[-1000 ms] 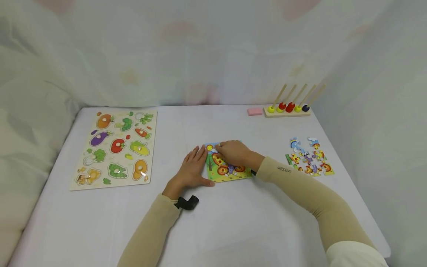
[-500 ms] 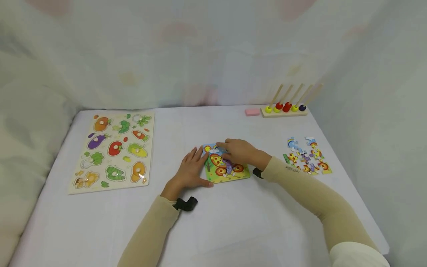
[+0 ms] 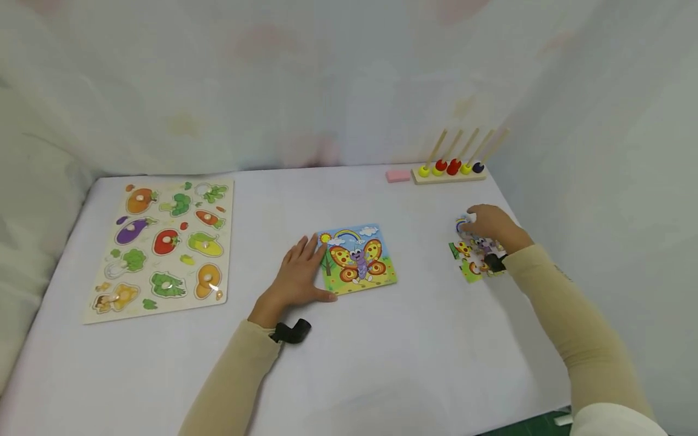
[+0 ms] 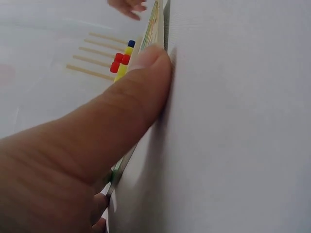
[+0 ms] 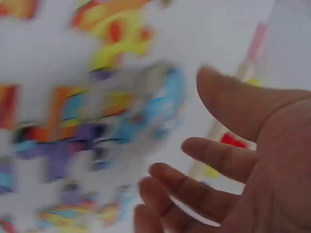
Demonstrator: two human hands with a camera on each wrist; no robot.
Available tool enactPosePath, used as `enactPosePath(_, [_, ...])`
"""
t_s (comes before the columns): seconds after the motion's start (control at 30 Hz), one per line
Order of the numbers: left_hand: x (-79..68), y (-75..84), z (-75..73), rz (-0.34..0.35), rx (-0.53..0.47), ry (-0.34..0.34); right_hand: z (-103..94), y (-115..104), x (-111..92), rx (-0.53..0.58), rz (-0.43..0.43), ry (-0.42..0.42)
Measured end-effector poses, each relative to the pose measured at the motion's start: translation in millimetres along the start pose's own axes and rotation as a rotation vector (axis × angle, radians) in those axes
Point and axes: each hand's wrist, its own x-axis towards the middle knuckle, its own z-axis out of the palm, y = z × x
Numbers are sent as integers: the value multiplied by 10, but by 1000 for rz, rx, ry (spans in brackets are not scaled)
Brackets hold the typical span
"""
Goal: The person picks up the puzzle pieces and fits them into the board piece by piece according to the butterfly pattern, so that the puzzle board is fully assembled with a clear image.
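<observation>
A square butterfly puzzle board [image 3: 357,266] lies on the white table. My left hand [image 3: 297,281] rests at its left side with fingers spread, the thumb along the lower edge. In the left wrist view, the left thumb [image 4: 131,92] presses against the board's side. My right hand [image 3: 493,225] is over the loose jigsaw pieces [image 3: 470,269] at the table's right, close to a rainbow piece [image 3: 461,224]. The right wrist view shows the right hand's thumb [image 5: 233,99] and fingers apart, with nothing between them; the pieces there are blurred.
A vegetable peg puzzle [image 3: 188,266] lies at the left. Toward the back right stand a wooden bead stand [image 3: 449,177] with upright rods and a pink block [image 3: 398,175]. A white curtain [image 3: 272,91] hangs behind the table.
My right hand has left the butterfly board and moved right to the loose pieces, uncovering the picture. My left hand stays at the board. The head view has shifted slightly.
</observation>
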Motion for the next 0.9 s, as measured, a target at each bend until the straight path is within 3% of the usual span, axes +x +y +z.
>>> enactPosePath(0.13, [6, -11, -14, -6, -15, 3, 94, 175, 23, 71, 42, -27])
enactPosePath(0.4, [9, 11, -21, -33, -24, -23, 195, 214, 130, 159, 25, 78])
enactPosePath(0.7, [-9, 19, -19, -27, -21, -14, 173, -46, 92, 240, -216, 248])
enactPosePath(0.9, [-13, 25, -25, -23, -17, -11, 98, -480, 2, 360, -415, 370])
